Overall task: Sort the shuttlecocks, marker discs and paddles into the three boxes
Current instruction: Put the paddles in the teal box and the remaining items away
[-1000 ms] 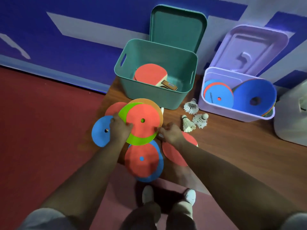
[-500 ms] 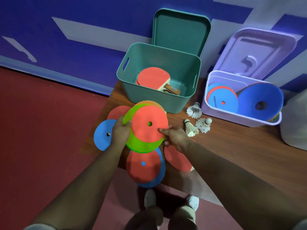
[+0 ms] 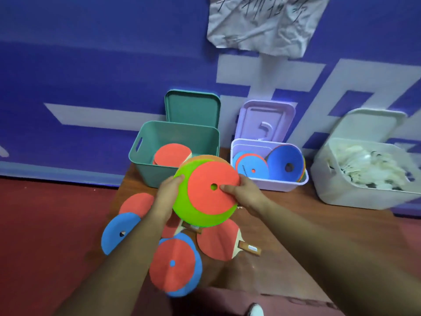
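**Held stack of marker discs sits left of the purple box**

The left hand curls round the stack's left edge. The right hand pinches its right edge, thumb on top. The stack hangs above a paddle. The purple box, already holding discs, lies ahead and rightward, nearer the right hand.
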`<state>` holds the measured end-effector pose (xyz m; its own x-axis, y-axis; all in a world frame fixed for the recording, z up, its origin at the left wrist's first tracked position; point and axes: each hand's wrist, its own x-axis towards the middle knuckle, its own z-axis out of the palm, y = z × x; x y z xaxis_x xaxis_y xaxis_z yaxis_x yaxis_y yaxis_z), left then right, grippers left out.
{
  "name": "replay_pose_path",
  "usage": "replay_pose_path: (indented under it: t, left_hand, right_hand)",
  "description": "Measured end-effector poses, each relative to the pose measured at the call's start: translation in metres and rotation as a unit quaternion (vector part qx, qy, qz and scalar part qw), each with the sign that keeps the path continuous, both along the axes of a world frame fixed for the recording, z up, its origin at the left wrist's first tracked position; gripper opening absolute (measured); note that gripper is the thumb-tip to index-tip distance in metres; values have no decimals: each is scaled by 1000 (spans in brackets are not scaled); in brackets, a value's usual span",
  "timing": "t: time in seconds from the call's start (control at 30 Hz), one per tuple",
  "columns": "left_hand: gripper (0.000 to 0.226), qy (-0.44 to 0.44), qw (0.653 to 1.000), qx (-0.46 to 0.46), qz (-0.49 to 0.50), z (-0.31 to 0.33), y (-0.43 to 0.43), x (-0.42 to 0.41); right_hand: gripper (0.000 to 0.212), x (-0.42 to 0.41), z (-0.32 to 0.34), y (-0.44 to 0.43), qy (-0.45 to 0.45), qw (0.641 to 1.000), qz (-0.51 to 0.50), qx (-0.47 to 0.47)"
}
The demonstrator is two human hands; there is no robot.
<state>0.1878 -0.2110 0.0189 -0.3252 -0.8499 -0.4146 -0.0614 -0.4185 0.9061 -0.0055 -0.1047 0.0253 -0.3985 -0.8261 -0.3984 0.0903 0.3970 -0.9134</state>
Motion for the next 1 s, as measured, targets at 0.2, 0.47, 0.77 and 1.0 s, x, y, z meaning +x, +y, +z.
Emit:
replay_pose_path:
  t: [0.2,0.47,0.77,1.0]
  left_hand:
    - [35,186,957,131,-177,61,22,-45]
    - [34,185,967,130,-115,57,32,-113]
    - [34,131,990,44,12,28,-6,-168]
    - [64,38,993,-16,114,-32,-62,-185]
  right_hand:
    - [43,-39,34,36,-35,985,-168,-38]
    - [29,-86,44,62,74,977,-199,-1]
    - [3,-197,-14,37,55,961,-271,21]
    - [20,-239,-49,-7,150,961,-211,100]
